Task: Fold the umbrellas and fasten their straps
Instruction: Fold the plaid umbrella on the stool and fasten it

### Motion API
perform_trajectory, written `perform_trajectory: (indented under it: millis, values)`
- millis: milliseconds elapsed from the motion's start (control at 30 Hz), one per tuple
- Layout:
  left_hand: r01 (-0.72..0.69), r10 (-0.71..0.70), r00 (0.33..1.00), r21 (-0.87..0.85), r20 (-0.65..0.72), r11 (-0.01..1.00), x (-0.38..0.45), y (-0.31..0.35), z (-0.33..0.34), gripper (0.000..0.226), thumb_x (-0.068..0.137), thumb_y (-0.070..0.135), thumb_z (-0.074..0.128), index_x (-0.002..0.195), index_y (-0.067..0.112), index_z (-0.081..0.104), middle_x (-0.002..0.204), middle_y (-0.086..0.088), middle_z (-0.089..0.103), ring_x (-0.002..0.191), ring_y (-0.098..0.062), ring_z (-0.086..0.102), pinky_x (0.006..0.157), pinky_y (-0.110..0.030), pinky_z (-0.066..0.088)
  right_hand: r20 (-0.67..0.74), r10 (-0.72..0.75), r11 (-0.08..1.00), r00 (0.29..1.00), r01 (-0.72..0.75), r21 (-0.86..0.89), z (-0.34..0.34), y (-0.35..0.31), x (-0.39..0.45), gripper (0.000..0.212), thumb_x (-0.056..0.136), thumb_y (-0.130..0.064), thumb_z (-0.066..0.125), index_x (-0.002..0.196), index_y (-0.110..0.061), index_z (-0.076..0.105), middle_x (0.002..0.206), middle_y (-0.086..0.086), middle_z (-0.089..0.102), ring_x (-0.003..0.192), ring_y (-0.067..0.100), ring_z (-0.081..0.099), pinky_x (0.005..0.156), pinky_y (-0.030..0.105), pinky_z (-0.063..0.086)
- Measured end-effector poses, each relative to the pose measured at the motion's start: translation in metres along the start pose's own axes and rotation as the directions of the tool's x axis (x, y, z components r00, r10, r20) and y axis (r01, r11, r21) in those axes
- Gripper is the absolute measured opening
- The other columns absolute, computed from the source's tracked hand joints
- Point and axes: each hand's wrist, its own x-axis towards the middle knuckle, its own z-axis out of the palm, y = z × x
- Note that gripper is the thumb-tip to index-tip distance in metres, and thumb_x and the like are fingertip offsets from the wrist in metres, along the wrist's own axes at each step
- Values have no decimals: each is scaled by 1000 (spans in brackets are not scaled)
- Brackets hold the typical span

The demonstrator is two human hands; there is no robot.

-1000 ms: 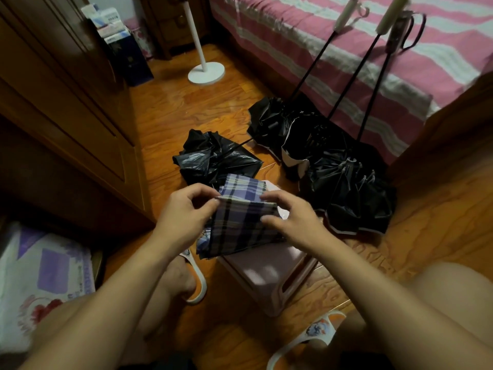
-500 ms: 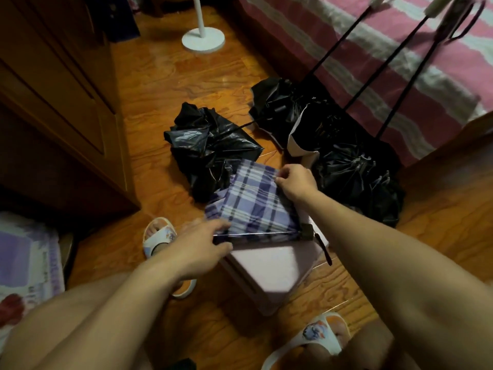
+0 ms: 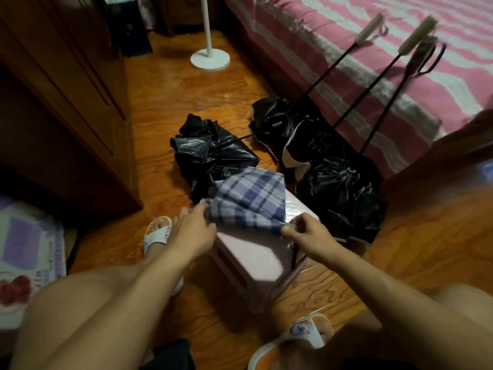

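Landmark: pink stool (image 3: 256, 259), on the floor between the person's feet.
Plaid umbrella (image 3: 249, 202): lies on the stool's top, long axis running left to right along the near edge.
Left hand (image 3: 193, 231): at the stool's left corner, fingers curled onto the plaid cloth's left end.
Right hand (image 3: 306, 232): at the stool's right corner, seemingly pinching the umbrella's right end; blur hides the strap.
Black umbrellas (image 3: 338, 190): beyond the stool, unfolded.
Nearer hand: both equally, one per end.
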Motion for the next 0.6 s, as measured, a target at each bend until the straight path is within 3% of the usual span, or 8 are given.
perform_trajectory:
  millis: [67, 133, 200, 300, 367, 467, 533, 600]
  values:
    - [75, -75, 997, -262, 11, 962, -20, 4, -1, 23, 98, 30, 57, 119, 23, 64, 120, -6, 64, 107, -28, 61, 95, -42, 53, 142, 178, 902, 974, -219, 371, 4, -9, -15, 27, 97, -38, 66, 96, -10, 64, 80, 6, 69, 70, 18, 65, 61, 30, 50]
    - [243, -112, 957, -532, 268, 811, -49, 19, 8, 15, 101, 25, 55, 99, 15, 67, 98, -5, 72, 85, -22, 66, 81, -41, 60, 373, 329, 584, 868, -497, 642, 9, -19, -30, 21, 104, -33, 56, 102, -14, 62, 77, 5, 64, 68, 18, 65, 55, 28, 48]
    - [474, -90, 842, -650, 532, 594, -79, 38, 25, 25, 106, 33, 48, 102, 13, 63, 93, -5, 67, 82, -20, 64, 74, -35, 56, 515, 359, 352, 779, -624, 698, 15, -23, -42, 24, 106, -34, 50, 97, -15, 60, 68, 3, 65, 58, 14, 61, 53, 27, 46]
    - [588, -87, 784, -692, 614, 419, -93, 54, 61, 43, 107, 48, 40, 102, 12, 62, 99, -7, 70, 93, -22, 68, 84, -39, 56, 625, 359, 194, 694, -710, 677, 34, -24, -54, 54, 107, -39, 44, 81, 1, 69, 63, 11, 61, 39, 12, 52, 38, 17, 43]
    - [624, -130, 772, -703, 622, 340, -93, 55, 77, 45, 105, 53, 39, 89, 18, 62, 79, 1, 73, 78, -16, 69, 86, -35, 51, 662, 344, 162, 666, -736, 657, 47, -15, -60, 74, 108, -44, 40, 64, 6, 71, 67, 10, 59, 38, 10, 48, 40, 14, 38]
    - [644, -157, 763, -720, 627, 259, -93, 50, 89, 39, 103, 51, 48, 87, 18, 64, 57, 5, 61, 58, -13, 64, 74, -27, 52, 659, 343, 232, 669, -740, 631, 55, -13, -72, 67, 108, -44, 39, 71, 3, 69, 62, 9, 61, 36, 8, 47, 39, 13, 36]
    - [636, -157, 772, -741, 616, 215, -94, 45, 94, 36, 104, 44, 51, 99, 12, 66, 51, 0, 52, 46, -15, 56, 51, -24, 51, 630, 369, 362, 683, -730, 580, 61, -19, -84, 57, 108, -42, 40, 81, 1, 65, 56, 9, 62, 34, 10, 48, 36, 15, 38]
    - [626, -167, 780, -744, 603, 233, -92, 36, 99, 38, 105, 40, 53, 112, 5, 64, 56, -8, 58, 46, -19, 56, 47, -27, 52, 565, 415, 549, 713, -692, 469, 66, -26, -95, 49, 108, -42, 41, 99, 0, 64, 57, 8, 62, 38, 14, 50, 41, 21, 42]
